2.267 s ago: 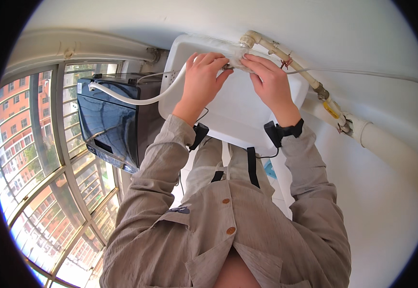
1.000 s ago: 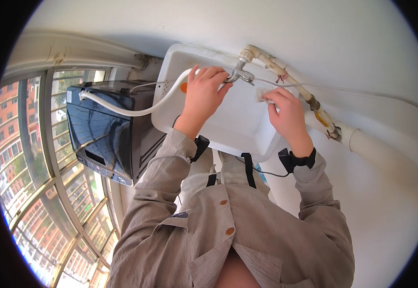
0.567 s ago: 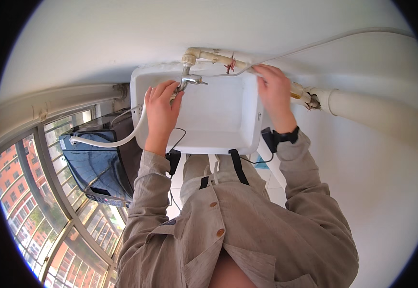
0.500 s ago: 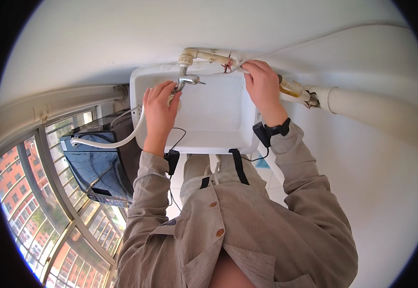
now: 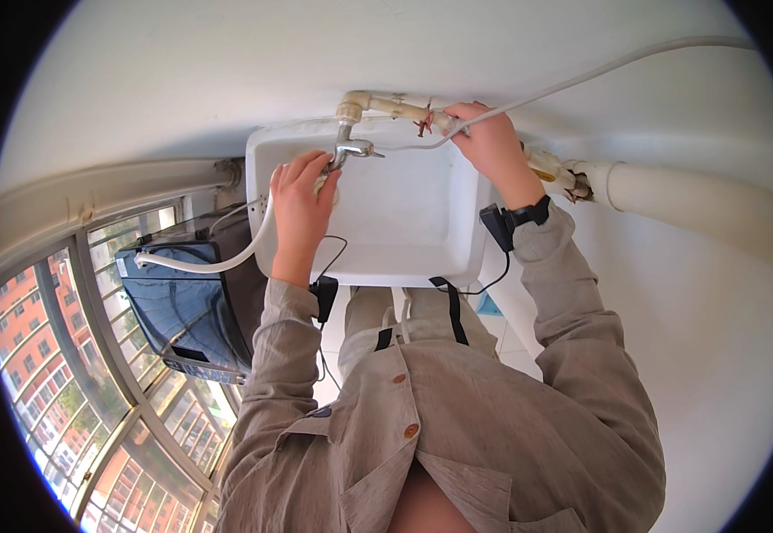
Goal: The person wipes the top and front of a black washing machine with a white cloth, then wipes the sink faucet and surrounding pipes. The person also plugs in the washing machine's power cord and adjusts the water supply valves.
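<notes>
My left hand (image 5: 302,200) is closed around the end of a white hose (image 5: 218,265), right at the spout of a chrome faucet (image 5: 351,147). Its fingers hide most of the joint between hose and spout. My right hand (image 5: 491,147) is at the wall pipe (image 5: 395,107), fingers curled, with a thin grey cable (image 5: 573,87) passing between thumb and fingers. Reddish ties (image 5: 424,121) wrap the pipe just left of those fingertips. The cable's thinner end trails left behind the faucet. Beneath both hands lies a white sink (image 5: 395,213).
A dark glossy appliance (image 5: 178,302), joined to the hose, stands left of the sink by a barred window (image 5: 93,355). A thick pale pipe (image 5: 679,195) runs along the right wall. Black wired devices (image 5: 495,226) are strapped at both wrists.
My right hand has shifted slightly right, and the grey cable now stands out from the wall, crossing in front of the hand. My left hand keeps its place at the spout.
</notes>
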Demonstrator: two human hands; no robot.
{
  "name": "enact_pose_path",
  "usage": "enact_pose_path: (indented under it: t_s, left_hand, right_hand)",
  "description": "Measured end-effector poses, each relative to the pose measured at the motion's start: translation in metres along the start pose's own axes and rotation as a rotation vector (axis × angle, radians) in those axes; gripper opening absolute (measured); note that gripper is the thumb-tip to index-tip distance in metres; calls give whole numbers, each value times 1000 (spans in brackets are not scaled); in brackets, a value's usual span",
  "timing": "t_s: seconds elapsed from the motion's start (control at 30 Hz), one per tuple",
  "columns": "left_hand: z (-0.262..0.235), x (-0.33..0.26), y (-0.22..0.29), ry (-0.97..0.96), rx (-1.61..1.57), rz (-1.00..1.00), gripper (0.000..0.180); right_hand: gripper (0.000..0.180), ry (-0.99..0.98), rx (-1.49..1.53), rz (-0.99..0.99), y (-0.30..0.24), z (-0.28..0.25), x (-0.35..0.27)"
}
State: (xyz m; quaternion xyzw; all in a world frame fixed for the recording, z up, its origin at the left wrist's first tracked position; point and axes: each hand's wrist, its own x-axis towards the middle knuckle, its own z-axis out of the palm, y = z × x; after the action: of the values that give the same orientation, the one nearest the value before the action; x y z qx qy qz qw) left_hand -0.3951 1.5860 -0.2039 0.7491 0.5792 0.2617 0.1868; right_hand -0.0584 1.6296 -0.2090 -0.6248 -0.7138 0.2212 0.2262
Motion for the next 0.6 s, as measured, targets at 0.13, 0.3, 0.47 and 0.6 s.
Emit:
enact_pose_path:
  t_s: [0.13, 0.3, 0.47, 0.6]
  left_hand:
    - [1, -1, -1, 5, 12, -1, 26]
    - [2, -2, -2, 11, 8, -12, 26]
    - [5, -3, -2, 49, 41, 19, 25]
    - [7, -4, -1, 71, 18, 24, 24]
  right_hand:
    - [19, -70, -201, -82, 1, -9, -2]
    - [27, -213, -397, -87, 23, -41, -25]
    - [29, -232, -552, -206, 24, -16, -8]
    - [31, -336, -530, -104, 12, 2, 11]
